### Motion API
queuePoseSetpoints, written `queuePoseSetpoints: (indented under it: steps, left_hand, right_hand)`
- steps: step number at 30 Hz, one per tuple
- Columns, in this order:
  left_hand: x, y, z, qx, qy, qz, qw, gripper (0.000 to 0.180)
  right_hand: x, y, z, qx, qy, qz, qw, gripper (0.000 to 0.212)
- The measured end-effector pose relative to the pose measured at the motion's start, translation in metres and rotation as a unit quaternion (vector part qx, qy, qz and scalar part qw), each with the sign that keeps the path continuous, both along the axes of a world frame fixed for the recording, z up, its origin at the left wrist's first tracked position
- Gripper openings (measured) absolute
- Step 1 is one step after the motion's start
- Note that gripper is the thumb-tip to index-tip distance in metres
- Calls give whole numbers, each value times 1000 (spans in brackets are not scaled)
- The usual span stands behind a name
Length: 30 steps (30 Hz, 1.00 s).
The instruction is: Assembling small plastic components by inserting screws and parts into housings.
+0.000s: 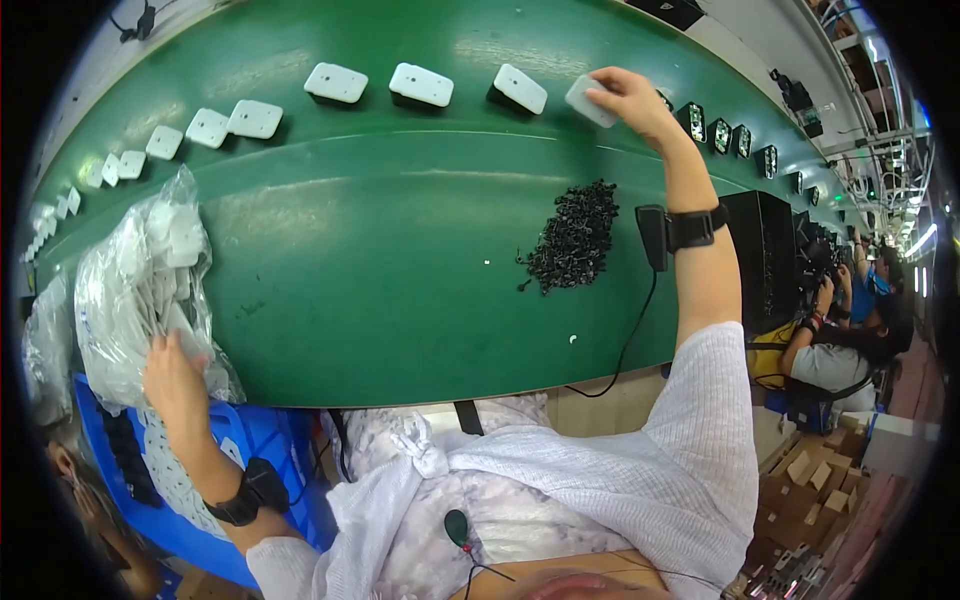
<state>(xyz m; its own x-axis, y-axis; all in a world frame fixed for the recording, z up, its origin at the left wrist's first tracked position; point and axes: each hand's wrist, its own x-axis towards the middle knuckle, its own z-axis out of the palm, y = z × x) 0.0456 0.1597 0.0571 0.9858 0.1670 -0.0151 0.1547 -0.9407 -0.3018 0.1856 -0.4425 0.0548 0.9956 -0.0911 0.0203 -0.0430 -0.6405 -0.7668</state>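
My right hand (635, 105) reaches to the far right of the green bench and pinches a white plastic cover (580, 103) between thumb and fingers. Whether a black housing sits under that cover I cannot tell. To its left, a black box with a white lid (518, 89) stands in a row with several similar ones. At the near left, my left hand (177, 385) is at the mouth of a clear plastic bag (105, 310) full of white covers. Its fingers close on a white cover (183, 330), partly hidden by the bag film.
A pile of small black parts (578, 235) lies on the green bench (380, 270). Open black housings with circuit boards (720, 135) continue the row rightward. A blue crate (255, 440) stands below the bag. A large black box (760, 260) and a co-worker (835, 355) are at right.
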Motion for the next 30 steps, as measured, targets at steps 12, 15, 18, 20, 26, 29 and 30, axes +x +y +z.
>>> queuePoseSetpoints:
  steps: [12, 15, 18, 20, 26, 29, 30]
  left_hand:
    - [-9, 0, 1, -21, 14, -68, 997, 53]
    - [-14, 13, -3, -63, -24, -95, 993, 46]
    - [-17, 18, -7, -100, -74, -123, 985, 39]
    - [-14, 18, -10, -78, -88, -121, 986, 34]
    - [-1, -26, 7, -80, -234, -126, 961, 21]
    - [7, -62, -8, -169, -335, -218, 901, 19]
    - [5, -74, -13, -231, -351, -239, 875, 18]
  right_hand:
    - [26, -7, -18, -50, 51, 23, 997, 38]
    - [5, -13, -13, -69, -50, -12, 996, 34]
    - [-50, 31, 8, -35, -109, -6, 993, 22]
    - [-92, 62, 11, -64, -138, 69, 986, 16]
    - [-166, 133, -18, -292, -181, 126, 931, 31]
    - [-171, 142, -39, -311, -183, 80, 929, 24]
    - [-171, 145, -44, -316, -199, 74, 925, 21]
